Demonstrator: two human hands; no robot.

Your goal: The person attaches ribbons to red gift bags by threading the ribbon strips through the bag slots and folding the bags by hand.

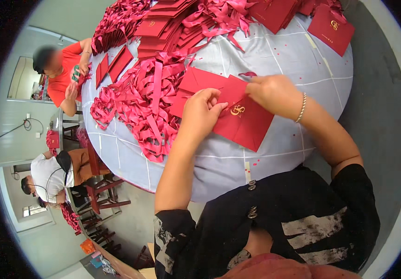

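A flat red paper bag with a gold emblem lies tilted on the cloth, overlapping other flat red paper pieces. My left hand is closed at the left side of the bag, its thumb and fingers pinching at the paper near the emblem. Over the upper right edge of the bag, my right hand is closed, fingertips pressed together; what they hold is hidden. A short dark pink ribbon end shows just beyond its knuckles. Left of my left hand lies a heap of pink-red ribbons.
Stacks of red bags and more ribbons cover the far side of the round table. Another bag lies far right. A person in orange-red works at the left edge; another in white sits farther off.
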